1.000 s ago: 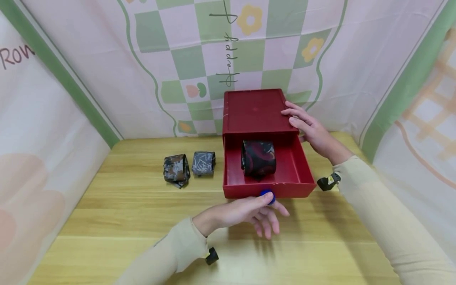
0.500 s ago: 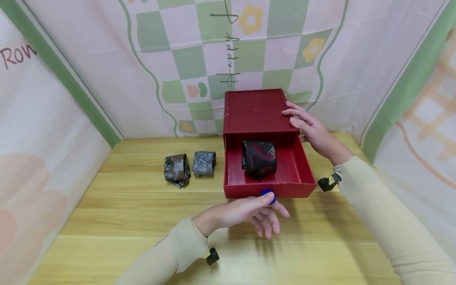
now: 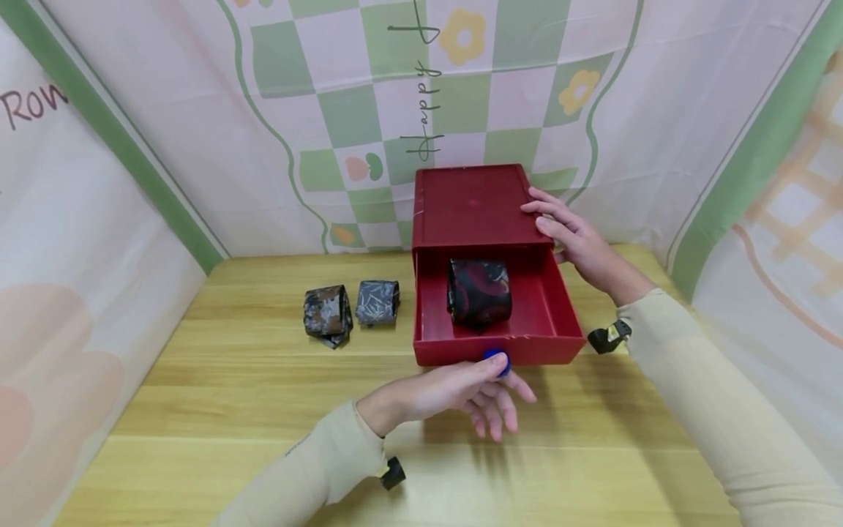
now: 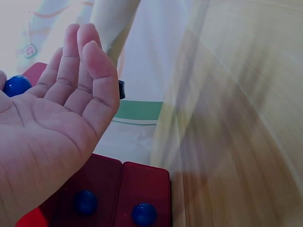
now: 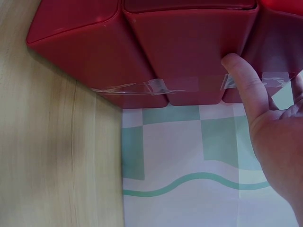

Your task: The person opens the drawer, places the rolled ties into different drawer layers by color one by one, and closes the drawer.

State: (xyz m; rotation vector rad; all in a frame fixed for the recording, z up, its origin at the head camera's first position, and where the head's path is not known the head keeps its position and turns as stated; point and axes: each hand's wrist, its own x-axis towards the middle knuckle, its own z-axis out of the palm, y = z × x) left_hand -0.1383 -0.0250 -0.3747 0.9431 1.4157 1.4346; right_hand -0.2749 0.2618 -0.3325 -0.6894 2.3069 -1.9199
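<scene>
A red box with stacked drawers (image 3: 470, 205) stands against the back curtain. Its top drawer (image 3: 533, 300) is pulled out, and a rolled dark necktie with a maroon pattern (image 3: 479, 293) lies inside. The left hand (image 3: 461, 388) pinches the drawer's blue knob (image 3: 502, 364) with the thumb on it and the index finger beside it; the other fingers hang loose below. The right hand (image 3: 573, 234) steadies the box's right side, fingertips at the top edge. In the right wrist view, its thumb (image 5: 244, 80) presses the red side wall.
Two more rolled neckties, a grey one with light streaks (image 3: 377, 302) and a brown-grey patterned one (image 3: 326, 313), sit on the wooden table (image 3: 263, 402) left of the box. Below the open drawer, two closed red drawers carry blue knobs (image 4: 144, 214). Printed curtains (image 3: 356, 73) enclose the table.
</scene>
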